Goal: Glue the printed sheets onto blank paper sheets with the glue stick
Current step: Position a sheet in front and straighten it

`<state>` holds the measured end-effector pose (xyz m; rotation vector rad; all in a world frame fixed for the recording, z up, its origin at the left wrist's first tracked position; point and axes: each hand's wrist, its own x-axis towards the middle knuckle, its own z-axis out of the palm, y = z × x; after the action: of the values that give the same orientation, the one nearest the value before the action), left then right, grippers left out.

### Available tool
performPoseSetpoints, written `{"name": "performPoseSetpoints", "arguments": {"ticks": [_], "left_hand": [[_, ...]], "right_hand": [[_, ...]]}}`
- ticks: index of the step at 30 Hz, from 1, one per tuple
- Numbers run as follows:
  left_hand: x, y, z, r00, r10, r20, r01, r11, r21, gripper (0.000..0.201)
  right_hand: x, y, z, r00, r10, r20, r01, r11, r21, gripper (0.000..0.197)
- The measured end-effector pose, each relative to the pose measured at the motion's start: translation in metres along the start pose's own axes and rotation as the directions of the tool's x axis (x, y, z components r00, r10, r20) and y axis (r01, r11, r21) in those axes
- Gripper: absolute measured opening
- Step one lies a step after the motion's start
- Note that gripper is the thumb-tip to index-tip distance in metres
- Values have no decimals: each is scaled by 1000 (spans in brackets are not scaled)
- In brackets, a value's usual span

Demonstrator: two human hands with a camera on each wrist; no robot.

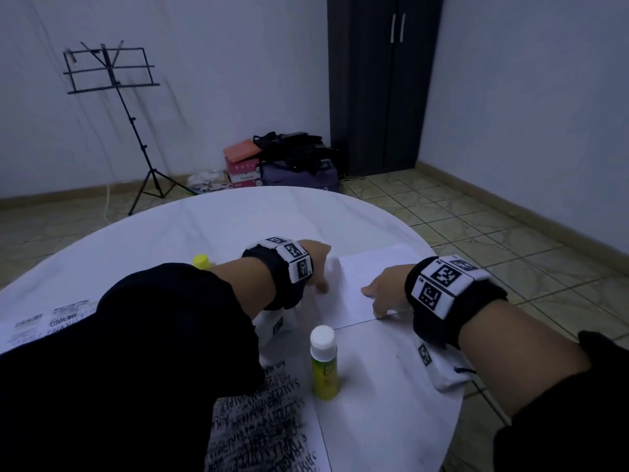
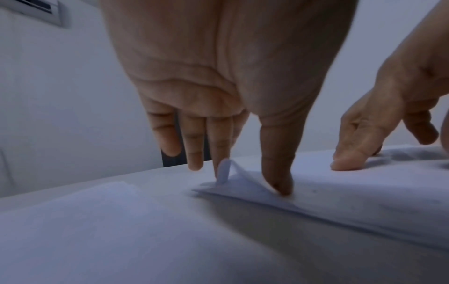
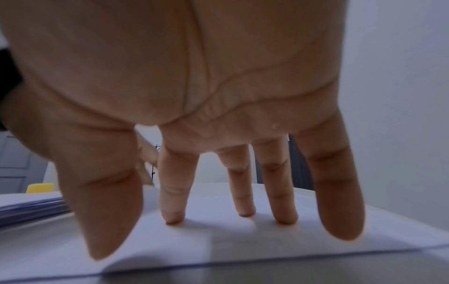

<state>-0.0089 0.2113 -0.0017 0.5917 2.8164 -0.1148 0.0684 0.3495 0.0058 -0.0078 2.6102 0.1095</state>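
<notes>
A stack of blank sheets (image 1: 371,277) lies at the middle right of the round white table (image 1: 204,219). My left hand (image 1: 321,270) is at its left corner. In the left wrist view the thumb (image 2: 279,182) presses on the paper while a straight fingertip curls the top sheet's corner (image 2: 226,171) upward. My right hand (image 1: 381,294) has its fingers spread, and their tips (image 3: 245,211) rest on the blank sheet (image 3: 243,242). The green glue stick (image 1: 323,362) stands upright with its white cap on, nearer me. Printed sheets (image 1: 258,420) lie under my left forearm.
More printed paper (image 1: 44,318) lies at the table's left edge, and a yellow cap (image 1: 200,260) shows behind my left forearm. The table's rim (image 1: 456,403) runs close by my right forearm. A music stand (image 1: 112,73), bags and boxes (image 1: 289,161) and a dark wardrobe (image 1: 381,83) stand beyond.
</notes>
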Motion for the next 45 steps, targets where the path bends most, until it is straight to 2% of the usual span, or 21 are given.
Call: {"name": "performPoseSetpoints", "arguments": {"ticks": [3,6,8,10,12,13,15,17,20,24,27,31,33,37,40,43,45], "left_hand": [[-4,-1,-7,993,63,-104,-79,985,-155,77],[-4,-8,-11,987,23,-156,-88,903,-420,73],[-5,-12,-11,992,-29,-127,-57,782,-621,70],[-9,-15,-8,996,-74,-41,13,616,-788,59],[-13,-18,-4,995,-61,74,95,519,-849,41],[-16,-19,-2,992,-25,128,122,518,-846,33],[-18,-21,2,977,51,207,139,584,-800,28],[-19,-19,5,967,90,237,133,617,-775,23],[-18,-18,7,969,86,232,144,566,-812,19],[-17,-20,9,961,70,267,191,528,-827,31],[-19,-21,12,956,63,285,218,496,-841,33],[-17,-20,11,961,47,273,225,442,-868,18],[-18,-18,9,955,57,290,242,409,-880,12],[-17,-16,7,960,65,273,231,367,-901,23],[-14,-16,11,957,81,278,229,376,-898,31],[-14,-12,15,935,143,324,240,420,-876,27],[-14,-10,15,933,150,326,239,416,-877,25]], "right_hand": [[0,-1,1,1000,-1,-3,1,1000,-19,61],[-1,-2,1,1000,-3,-4,3,999,-37,62],[-1,-2,1,1000,-3,-3,3,1000,-23,62],[-2,-2,1,1000,-4,-12,4,1000,-4,61],[-3,-2,1,1000,-5,-28,5,1000,5,61],[-4,-3,1,1000,-7,-30,7,1000,1,62],[-5,-4,2,1000,-8,-24,8,1000,-4,63],[-8,-4,2,1000,-4,-17,5,1000,11,65],[-13,-5,0,1000,-12,-26,12,1000,28,64],[-19,0,-1,997,12,-72,-1,990,143,60],[-23,5,2,995,40,-92,-17,971,238,59],[-26,8,8,998,27,-61,-14,978,210,57],[-27,6,8,999,10,-33,-4,986,166,50],[-29,4,6,1000,3,-4,-2,992,125,42],[-27,5,7,1000,20,3,-21,990,141,63],[-26,5,8,1000,17,0,-17,994,109,68],[-25,5,9,1000,10,5,-10,994,105,68]]}}
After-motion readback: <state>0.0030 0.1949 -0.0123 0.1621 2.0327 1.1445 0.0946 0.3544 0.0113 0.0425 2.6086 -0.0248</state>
